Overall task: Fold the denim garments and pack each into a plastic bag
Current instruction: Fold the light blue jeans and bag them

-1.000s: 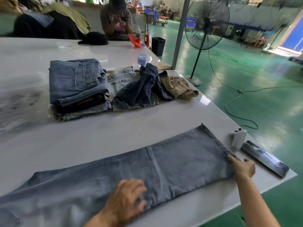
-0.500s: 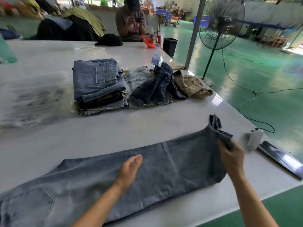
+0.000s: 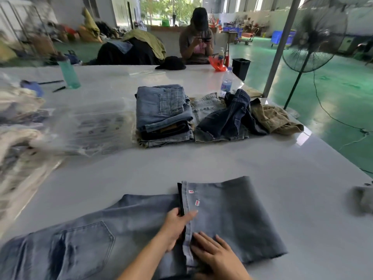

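Grey-blue jeans [image 3: 125, 235] lie flat on the white table [image 3: 282, 168] at 6 o'clock, leg end folded back over the thigh, hem running toward 12. Left hand [image 3: 175, 227] rests at the hem, fingers straight, thumb at the dark edge; whether it pinches the edge, cannot tell. Right hand [image 3: 214, 253] presses flat on the folded layer, fingers extended. Stack of folded denim [image 3: 163, 116] at 12 o'clock. Loose garments [image 3: 242, 118] at 1 o'clock. Clear plastic bags [image 3: 90, 128] at 10 o'clock, blurred.
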The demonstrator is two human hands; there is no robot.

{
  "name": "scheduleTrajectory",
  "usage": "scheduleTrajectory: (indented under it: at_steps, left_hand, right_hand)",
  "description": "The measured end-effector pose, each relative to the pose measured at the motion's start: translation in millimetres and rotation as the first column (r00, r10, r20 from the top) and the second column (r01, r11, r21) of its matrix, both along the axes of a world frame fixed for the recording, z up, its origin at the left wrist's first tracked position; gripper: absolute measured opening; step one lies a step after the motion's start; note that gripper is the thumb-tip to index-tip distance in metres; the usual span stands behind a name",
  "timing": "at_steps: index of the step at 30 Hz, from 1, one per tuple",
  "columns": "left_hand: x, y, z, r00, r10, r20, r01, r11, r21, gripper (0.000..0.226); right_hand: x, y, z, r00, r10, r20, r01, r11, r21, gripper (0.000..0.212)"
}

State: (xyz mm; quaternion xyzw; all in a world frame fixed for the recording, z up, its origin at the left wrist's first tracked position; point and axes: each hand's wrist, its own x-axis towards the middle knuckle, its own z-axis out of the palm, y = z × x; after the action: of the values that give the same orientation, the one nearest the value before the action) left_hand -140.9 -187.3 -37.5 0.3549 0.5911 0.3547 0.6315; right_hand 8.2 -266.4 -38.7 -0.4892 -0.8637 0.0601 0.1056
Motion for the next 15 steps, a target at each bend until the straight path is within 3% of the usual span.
scheduleTrajectory:
  at_steps: [1, 2, 3, 5, 7, 9, 11, 15]
  left_hand:
    - [3, -2, 0, 0.991, 0.002, -0.133, 0.005, 0.999, 0.053, 0.030]
    - [7, -3, 1, 0.967, -0.007, -0.256, 0.032, 0.995, 0.093, 0.029]
    - [10, -2, 2, 0.928, -0.021, -0.371, 0.072, 0.989, 0.125, 0.024]
    - [11, -3, 8, 0.841, -0.013, -0.541, 0.141, 0.971, 0.195, 0.011]
    - [10, -7, 14, 0.834, 0.063, -0.548, 0.135, 0.940, 0.313, 0.008]
    - [3, -16, 18, 0.864, 0.163, -0.476, 0.064, 0.902, 0.426, 0.018]
    - [-16, -22, 13, 0.864, 0.229, -0.448, -0.023, 0.907, 0.421, 0.018]
    - [-49, -30, -4, 0.853, 0.144, -0.501, -0.048, 0.979, 0.200, 0.004]
  right_hand:
    - [2, 3, 9, 1.000, 0.004, 0.012, -0.004, 1.000, -0.028, 0.043]
    - [6, 6, 17, 0.998, 0.018, -0.064, -0.023, 0.995, -0.093, 0.040]
    - [11, 12, 16, 0.990, 0.055, -0.131, -0.063, 0.996, -0.059, 0.037]
    - [14, 23, 17, 0.970, -0.099, -0.221, 0.108, 0.994, 0.030, 0.043]
    - [20, 34, 25, 0.933, -0.343, -0.106, 0.352, 0.933, 0.079, 0.050]
    - [38, 47, 18, 0.840, -0.530, 0.118, 0.535, 0.844, -0.016, 0.052]
    - [50, 49, 7, 0.779, -0.583, 0.230, 0.617, 0.778, -0.117, 0.055]
    - [45, 44, -11, 0.780, -0.514, 0.357, 0.609, 0.756, -0.241, 0.059]
